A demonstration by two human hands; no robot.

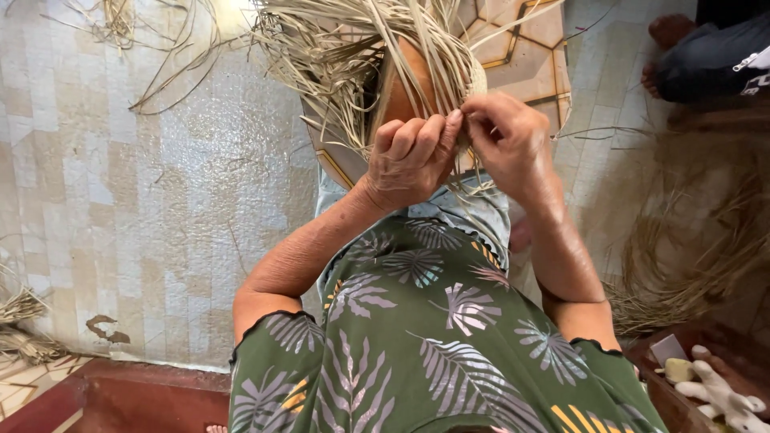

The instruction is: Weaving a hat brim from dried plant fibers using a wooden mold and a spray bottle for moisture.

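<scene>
The floor (144,200) is pale patterned tile and fills most of the head view. Dry straw (690,265) lies in a loose heap at the right, and thinner wisps lie at the upper left and the left edge. A green leaf-print garment (433,353) covers the person's lap in the lower centre. Another person's feet (666,48) show at the upper right, well apart from the work. A small white toy (722,393) lies at the lower right corner.

The workpiece is a partly woven straw piece (361,56), held up at top centre above the lap. Many loose strands fan out from it to the upper left and upper right. Its woven edge sits between the two hands.

The left hand (409,156) is curled narrow, fingers folded over a bunch of strands at the woven edge. The right hand (509,140) is closed in a pinch, thumb and fingertips gripping a strand just beside the left hand. The two hands touch or nearly touch at the fingertips.

Judged from this pose, the step in hand is plaiting: one strand is being worked across the edge while the left hand clamps the finished part. The next move likely calls for steady tension on the pinched strand, a firm left-hand clamp, and a clean pick of the adjoining loose strand without disturbing the others.
</scene>
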